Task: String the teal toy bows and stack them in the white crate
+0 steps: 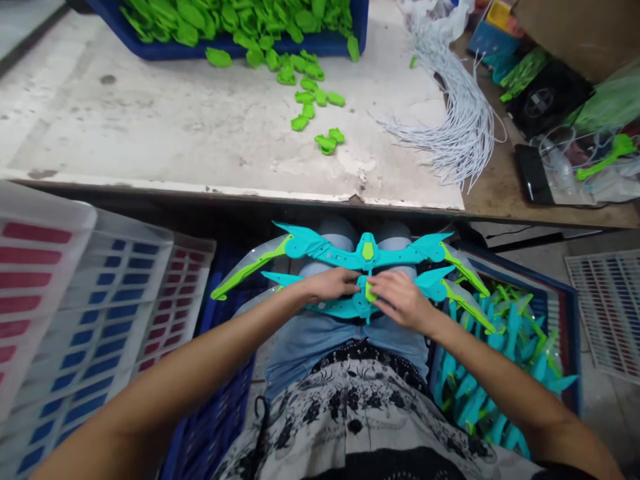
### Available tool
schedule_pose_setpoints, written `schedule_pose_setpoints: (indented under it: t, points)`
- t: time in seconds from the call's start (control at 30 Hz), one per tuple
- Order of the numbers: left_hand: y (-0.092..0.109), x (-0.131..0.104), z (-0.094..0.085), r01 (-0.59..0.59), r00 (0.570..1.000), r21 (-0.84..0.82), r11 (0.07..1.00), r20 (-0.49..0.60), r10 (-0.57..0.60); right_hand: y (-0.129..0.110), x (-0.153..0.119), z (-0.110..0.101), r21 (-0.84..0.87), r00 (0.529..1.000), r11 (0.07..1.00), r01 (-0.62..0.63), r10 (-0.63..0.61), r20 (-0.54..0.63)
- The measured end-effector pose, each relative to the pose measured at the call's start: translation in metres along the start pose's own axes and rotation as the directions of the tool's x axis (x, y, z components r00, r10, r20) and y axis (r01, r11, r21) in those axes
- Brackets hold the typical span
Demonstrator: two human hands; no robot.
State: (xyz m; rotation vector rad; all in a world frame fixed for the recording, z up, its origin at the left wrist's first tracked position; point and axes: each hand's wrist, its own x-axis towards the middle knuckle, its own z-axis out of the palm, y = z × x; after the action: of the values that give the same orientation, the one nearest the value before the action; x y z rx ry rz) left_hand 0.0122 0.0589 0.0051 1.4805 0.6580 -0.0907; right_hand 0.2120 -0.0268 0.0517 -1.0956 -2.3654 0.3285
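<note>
Two turquoise toy bows with lime-green tips lie across my lap, one behind the other. The farther bow (345,258) has a green plastic piece (368,251) seated in its centre. On the nearer bow (333,311), my left hand (331,284) grips the middle from the left, its fingertips at the centre block. My right hand (404,299) comes from the right, fingers closed on a small green plastic piece (371,291) at that same centre. Its fingers partly cover the piece, so I cannot tell whether it is fully seated.
A blue bin (150,51) heaped with green pieces (300,20) stands on the worktable (175,133), several pieces spilled before it. White cords (465,127) lie at right. A crate (570,333) of toy bows is beside my right leg; plastic baskets (100,293) stand left.
</note>
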Motion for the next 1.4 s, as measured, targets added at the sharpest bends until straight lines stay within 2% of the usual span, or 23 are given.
schedule_pose_setpoints:
  t: [0.07,0.13,0.33,0.4,0.47,0.53,0.67,0.77,0.83,0.9,0.97,1.03,1.1,1.13,1.17,1.2,1.27,1.3,1.33,1.4]
  points:
    - [-0.001,0.001,0.001,0.008,1.000,-0.028,1.000,0.011,-0.008,-0.015,-0.018,0.016,-0.014,0.999,0.999,-0.036,0.036,-0.014]
    - [-0.001,0.000,0.001,0.007,1.000,-0.042,0.999,0.013,-0.006,-0.021,-0.026,0.028,-0.031,0.997,0.997,-0.065,0.064,-0.036]
    - [-0.002,-0.001,0.003,-0.045,0.998,-0.066,0.997,0.034,0.048,-0.020,-0.026,0.038,-0.085,0.996,0.993,-0.078,0.075,-0.044]
    - [-0.003,-0.001,0.005,-0.079,0.997,-0.041,0.996,0.007,0.079,-0.022,-0.027,0.040,-0.077,0.993,0.991,-0.112,0.109,-0.050]
    - [-0.004,0.001,0.009,-0.089,0.994,0.005,0.996,-0.068,0.089,-0.026,-0.029,0.045,-0.013,0.979,0.981,-0.192,0.191,-0.074]
    - [-0.005,0.002,0.014,-0.081,0.986,0.055,0.995,-0.141,0.088,-0.031,-0.031,0.050,0.094,0.943,0.946,-0.311,0.319,-0.096]
    - [-0.006,0.002,0.021,-0.067,0.978,0.108,0.992,-0.187,0.087,-0.037,-0.030,0.055,0.204,0.811,0.813,-0.546,0.573,-0.116]
    - [-0.007,0.001,0.023,-0.072,0.970,0.127,0.989,-0.223,0.099,-0.033,-0.024,0.054,0.160,0.752,0.742,-0.651,0.660,0.000]
    - [-0.008,0.002,0.022,-0.059,0.963,0.146,0.987,-0.252,0.094,-0.028,-0.018,0.054,0.106,0.721,0.714,-0.693,0.682,0.123]
    - [-0.009,0.004,0.021,-0.029,0.959,0.166,0.986,-0.273,0.074,-0.023,-0.013,0.053,0.057,0.699,0.702,-0.710,0.691,0.186]
    - [-0.009,0.004,0.021,-0.004,0.957,0.193,0.981,-0.282,0.059,-0.019,-0.008,0.047,0.039,0.714,0.727,-0.685,0.661,0.231]
    - [-0.005,0.001,0.026,0.036,0.954,0.238,0.970,-0.299,0.038,-0.014,0.001,0.033,0.013,0.735,0.779,-0.627,0.586,0.342]
    - [-0.002,-0.008,0.038,0.101,0.925,0.324,0.941,-0.379,0.031,-0.004,0.021,0.011,-0.057,0.716,0.829,-0.557,0.514,0.472]
    - [-0.001,-0.013,0.045,0.122,0.900,0.380,0.917,-0.432,0.059,0.004,0.036,0.000,-0.109,0.713,0.842,-0.528,0.510,0.482]
    - [-0.001,-0.019,0.054,0.126,0.872,0.444,0.887,-0.476,0.115,0.015,0.055,-0.011,-0.165,0.732,0.846,-0.506,0.523,0.437]
    - [-0.003,-0.024,0.063,0.113,0.846,0.515,0.850,-0.498,0.190,0.028,0.078,-0.021,-0.215,0.777,0.846,-0.488,0.533,0.336]
    - [-0.010,-0.032,0.080,0.074,0.818,0.654,0.753,-0.472,0.330,0.059,0.130,-0.032,-0.280,0.882,0.857,-0.432,0.467,0.068]
    - [-0.015,-0.034,0.085,0.071,0.821,0.708,0.702,-0.441,0.362,0.075,0.158,-0.033,-0.298,0.925,0.885,-0.358,0.380,0.018]
    - [-0.019,-0.034,0.089,0.085,0.834,0.750,0.656,-0.414,0.364,0.091,0.185,-0.033,-0.306,0.951,0.908,-0.285,0.307,0.023]
    - [-0.023,-0.031,0.090,0.153,0.871,0.796,0.585,-0.389,0.302,0.117,0.232,-0.028,-0.323,0.961,0.922,-0.213,0.257,0.100]
